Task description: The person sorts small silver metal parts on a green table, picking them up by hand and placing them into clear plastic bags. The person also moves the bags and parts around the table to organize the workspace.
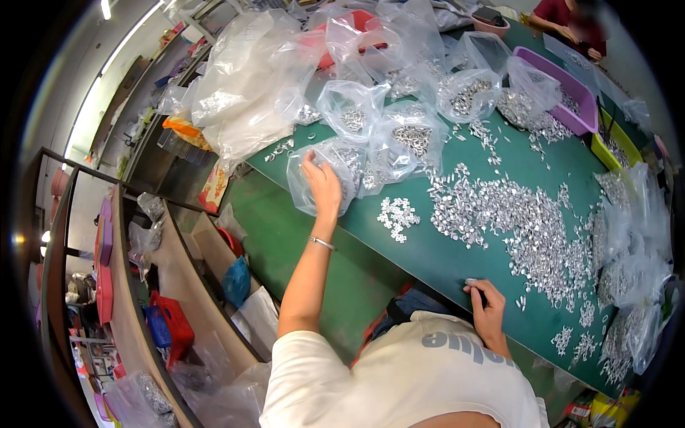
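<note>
My left hand [325, 187] reaches over the near-left edge of the green table, against a clear plastic bag [347, 158] of small silvery metal parts. Its fingers are partly spread, and I make out nothing between them. By the table's front edge, my right hand [488, 311] is closed with its fingers curled; what they hold, if anything, is too small to name. A small cluster of flat silvery pieces [398, 218] lies between my hands. Beyond my right hand spreads a large heap of loose silvery metal parts [499, 214].
More open bags of metal parts [412, 139] stand behind. At the right are a purple basket [549, 70], a lime-green basket [606, 146] and filled bags [631, 271]. Another person [567, 25] sits at the far right. Shelving [153, 285] with bins stands to the left.
</note>
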Demonstrator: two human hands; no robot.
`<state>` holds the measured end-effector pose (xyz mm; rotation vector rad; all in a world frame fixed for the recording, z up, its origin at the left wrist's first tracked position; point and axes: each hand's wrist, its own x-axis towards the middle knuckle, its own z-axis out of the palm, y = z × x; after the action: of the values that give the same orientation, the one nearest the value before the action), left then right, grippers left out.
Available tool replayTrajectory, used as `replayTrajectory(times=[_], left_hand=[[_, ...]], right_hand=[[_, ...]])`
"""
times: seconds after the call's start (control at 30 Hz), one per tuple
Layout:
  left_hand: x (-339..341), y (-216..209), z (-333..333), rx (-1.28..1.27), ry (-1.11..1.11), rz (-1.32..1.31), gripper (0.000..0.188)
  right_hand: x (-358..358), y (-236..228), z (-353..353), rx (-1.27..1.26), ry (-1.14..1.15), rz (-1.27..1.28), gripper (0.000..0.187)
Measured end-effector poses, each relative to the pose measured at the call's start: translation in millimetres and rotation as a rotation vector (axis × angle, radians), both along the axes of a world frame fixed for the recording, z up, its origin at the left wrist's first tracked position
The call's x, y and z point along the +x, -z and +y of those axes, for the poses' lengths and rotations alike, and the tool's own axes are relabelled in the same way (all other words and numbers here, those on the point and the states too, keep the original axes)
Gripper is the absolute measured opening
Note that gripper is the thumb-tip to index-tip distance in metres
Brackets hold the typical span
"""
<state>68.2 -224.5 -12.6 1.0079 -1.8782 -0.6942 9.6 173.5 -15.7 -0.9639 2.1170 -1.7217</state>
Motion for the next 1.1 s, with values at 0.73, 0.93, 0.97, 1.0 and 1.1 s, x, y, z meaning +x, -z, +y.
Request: replayTrajectory(times=[0.73,0.93,0.97,1.0,1.1], left_hand=[[77,37,5,0.622,-0.112,0.4,0.049],[34,-15,-7,0.416,0.009,0.524,0.036],[29,-20,-8,0.389,0.038,0.524,0.035],[28,-20,-9,0.383,0.047,0.532,0.036],[28,-18,-5,0.391,0.043,0.55,0.037]], right_hand=[[0,4,1,-0.016,0.007,-0.007,0.013],[0,3,0,0.006,-0.002,0.004,0.013],[0,1,0,0.01,-0.005,0.008,0.013],[0,0,-1,0.014,-0.009,0.012,0.013],[-2,-6,-10,0.011,-0.064,0.063,0.015]])
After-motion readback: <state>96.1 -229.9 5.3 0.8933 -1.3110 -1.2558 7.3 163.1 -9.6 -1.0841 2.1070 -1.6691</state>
